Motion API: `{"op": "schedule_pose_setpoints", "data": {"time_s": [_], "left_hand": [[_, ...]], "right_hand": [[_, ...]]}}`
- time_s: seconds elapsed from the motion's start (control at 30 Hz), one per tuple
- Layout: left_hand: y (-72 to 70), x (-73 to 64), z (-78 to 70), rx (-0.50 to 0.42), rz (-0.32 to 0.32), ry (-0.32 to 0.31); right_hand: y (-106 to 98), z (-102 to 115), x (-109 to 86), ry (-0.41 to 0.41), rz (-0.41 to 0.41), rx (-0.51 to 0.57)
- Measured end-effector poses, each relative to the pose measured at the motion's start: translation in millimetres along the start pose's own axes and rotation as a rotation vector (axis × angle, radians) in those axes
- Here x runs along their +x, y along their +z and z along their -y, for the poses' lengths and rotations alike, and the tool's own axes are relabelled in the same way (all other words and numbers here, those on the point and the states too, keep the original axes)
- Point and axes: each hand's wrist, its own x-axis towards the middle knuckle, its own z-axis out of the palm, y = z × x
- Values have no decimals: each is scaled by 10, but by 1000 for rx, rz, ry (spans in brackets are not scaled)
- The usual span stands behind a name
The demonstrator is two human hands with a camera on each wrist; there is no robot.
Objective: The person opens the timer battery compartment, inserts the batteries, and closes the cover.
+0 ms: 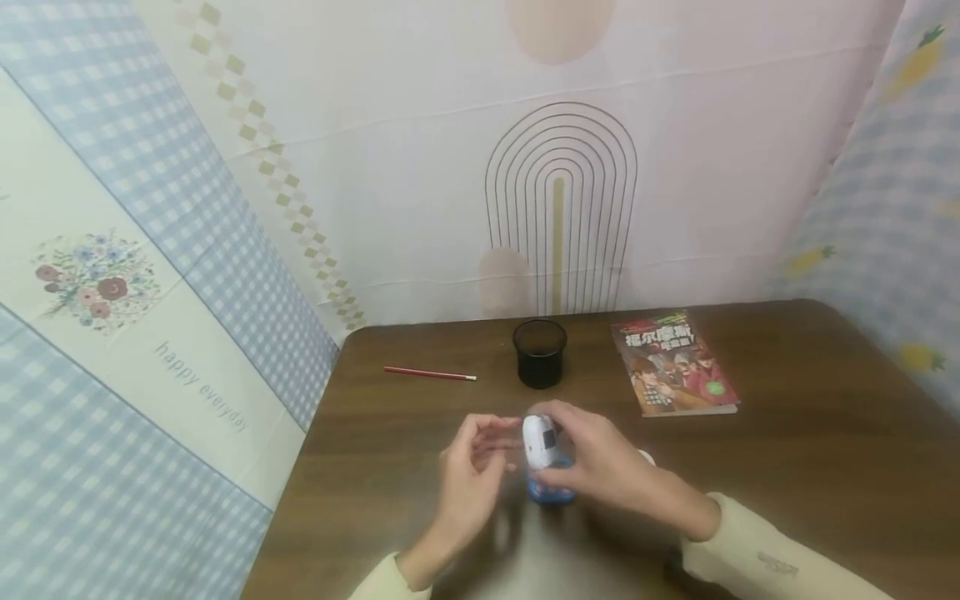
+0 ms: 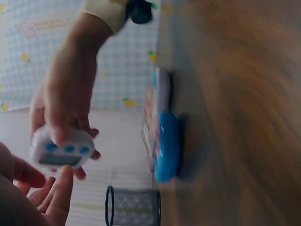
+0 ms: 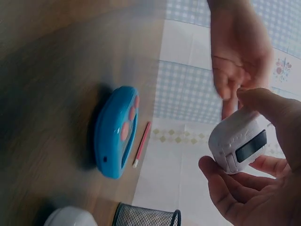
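My right hand [image 1: 600, 454] grips a small white digital timer [image 1: 537, 442] between thumb and fingers, raised above the table. In the left wrist view the timer [image 2: 63, 148] shows a grey display and several blue buttons. A dark rectangular patch marks the side facing the right wrist camera. My left hand [image 1: 472, 467] is held beside it with loosely bent fingers, its fingertips right at the timer's edge. Below them on the table lies a blue rounded device [image 3: 115, 134] with pink buttons, partly hidden by the right hand in the head view.
A black mesh pen holder [image 1: 540, 354] stands near the back of the brown table. To its left lies a red pencil [image 1: 430, 373], to its right a colourful book [image 1: 675, 367]. A white rounded object [image 3: 70, 217] sits near the right forearm. Patterned cloths hang around the table.
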Motion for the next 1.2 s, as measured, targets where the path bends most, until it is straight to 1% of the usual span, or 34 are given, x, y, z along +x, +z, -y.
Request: {"op": "schedule_pose_setpoints", "data": {"time_s": [0.07, 0.13, 0.2, 0.27, 0.37, 0.47, 0.53, 0.63, 0.7, 0.77, 0.87, 0.97, 1.03, 1.2], "left_hand": [[-42, -12, 37, 97, 6, 75], [-80, -19, 74, 186, 23, 136], [-114, -23, 97, 255, 59, 170], [-145, -16, 114, 297, 99, 181], [-197, 4, 116, 344, 153, 180], [-265, 37, 106, 361, 206, 193], [-323, 61, 93, 376, 243, 191], [-400, 90, 87, 398, 278, 173], [-446, 94, 100, 405, 289, 144], [-476, 89, 121, 417, 299, 117], [-534, 79, 156, 448, 313, 77], [-600, 87, 184, 497, 335, 40], [-649, 98, 205, 535, 355, 16], [-772, 107, 279, 636, 410, -17]], "right_hand": [[6, 7, 11, 29, 18, 63], [16, 18, 23, 54, 30, 121], [26, 38, 38, 77, 38, 176], [43, 59, 54, 104, 43, 231], [71, 98, 73, 166, 65, 327], [107, 138, 92, 237, 96, 426], [131, 162, 105, 271, 109, 486], [164, 183, 129, 301, 122, 551], [191, 179, 144, 310, 137, 564], [220, 169, 151, 304, 158, 534], [278, 148, 173, 258, 190, 421], [341, 132, 212, 191, 197, 252], [387, 123, 246, 162, 208, 135], [533, 119, 338, 116, 287, -155]]}}
